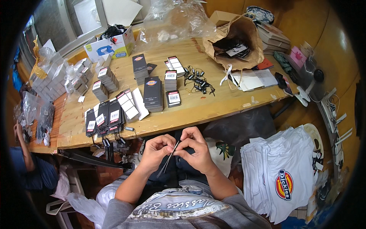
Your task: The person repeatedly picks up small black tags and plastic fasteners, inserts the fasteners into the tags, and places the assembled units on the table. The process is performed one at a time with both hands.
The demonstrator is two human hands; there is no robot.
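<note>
Over my lap, my left hand (157, 151) and my right hand (194, 148) meet with pinched fingers. Between them are thin dark hang tags (166, 165), seen almost edge-on and slanting down to the left. My fingertips hide their upper end. On the table just ahead lies a row of black hang tags (102, 117) with white stickers, their black strings dangling over the edge. Stacks of black cards (153, 100) and smaller stickered cards (170, 81) stand beyond my hands. A tangle of black tag strings (198, 79) lies to their right.
A paper bag (251, 57) holding tags lies open at the back right, near a phone (285, 84). White printed garments (263, 164) are piled at my right. Boxed bundles (49, 76) sit at the far left, where another person's arm (23, 147) shows.
</note>
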